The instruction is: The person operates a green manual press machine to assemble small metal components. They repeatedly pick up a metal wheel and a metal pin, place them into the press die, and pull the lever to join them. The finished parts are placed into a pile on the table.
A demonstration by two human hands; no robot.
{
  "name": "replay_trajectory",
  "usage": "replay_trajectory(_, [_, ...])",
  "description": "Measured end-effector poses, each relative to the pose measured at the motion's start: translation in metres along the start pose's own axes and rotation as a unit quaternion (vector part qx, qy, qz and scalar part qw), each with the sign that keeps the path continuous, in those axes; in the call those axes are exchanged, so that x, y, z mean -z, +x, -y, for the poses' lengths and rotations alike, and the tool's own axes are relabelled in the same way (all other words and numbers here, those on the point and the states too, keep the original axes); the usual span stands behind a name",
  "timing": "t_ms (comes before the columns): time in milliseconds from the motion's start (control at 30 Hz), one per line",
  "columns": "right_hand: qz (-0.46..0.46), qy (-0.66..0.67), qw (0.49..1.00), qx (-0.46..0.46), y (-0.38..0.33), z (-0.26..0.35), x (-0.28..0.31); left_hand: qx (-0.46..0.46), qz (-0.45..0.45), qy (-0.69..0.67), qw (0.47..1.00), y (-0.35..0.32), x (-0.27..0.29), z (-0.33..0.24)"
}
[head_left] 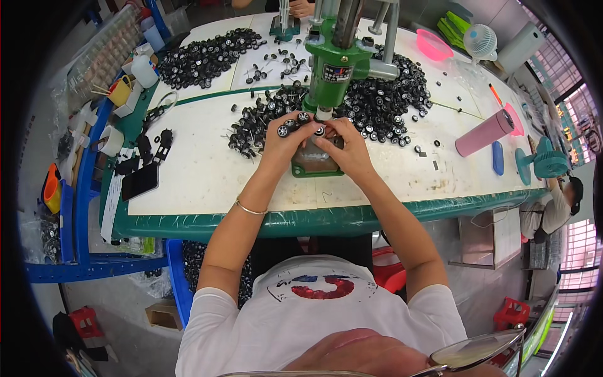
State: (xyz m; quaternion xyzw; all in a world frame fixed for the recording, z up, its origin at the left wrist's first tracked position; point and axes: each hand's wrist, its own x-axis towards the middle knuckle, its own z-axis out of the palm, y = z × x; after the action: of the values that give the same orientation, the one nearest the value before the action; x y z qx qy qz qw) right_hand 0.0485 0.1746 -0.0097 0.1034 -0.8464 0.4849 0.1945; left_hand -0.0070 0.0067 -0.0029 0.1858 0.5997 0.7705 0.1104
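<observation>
1. A workshop is indicated by the green press [331,72] set on a white bench [389,179].
2. Small black wheels [396,94] are heaped in bulk beside it.
3. A second machine [284,29] is seen across the bench, near another person [303,9].
4. Blue racking [82,213] is placed beside the bench.

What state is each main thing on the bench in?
Green press: upright
Left hand: holding black wheels
Right hand: fingers bent at the green press, grip unclear
Wheel heaps: loose, piled
Phone: flat, screen dark
Pink bottle: lidded
White fan: upright, running unclear
</observation>
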Motion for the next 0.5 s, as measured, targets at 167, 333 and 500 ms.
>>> replay_trajectory(167, [-0.031, 0.049, 0.998, -0.014, 0.011, -0.005, 0.027, -0.045, -0.002, 0.036, 0.998, 0.0, -0.013, -0.016])
replay_trajectory(333, [-0.119, 0.155, 0.97, -0.143, 0.061, 0.002, 0.104, -0.067, 0.011, 0.054, 0.996, 0.013, -0.008, -0.001])
replay_trajectory(500, [-0.074, 0.299, 0.95, 0.054, 0.164, 0.075, 0.126, -0.081, 0.023, 0.058, 0.995, 0.012, 0.001, 0.002])
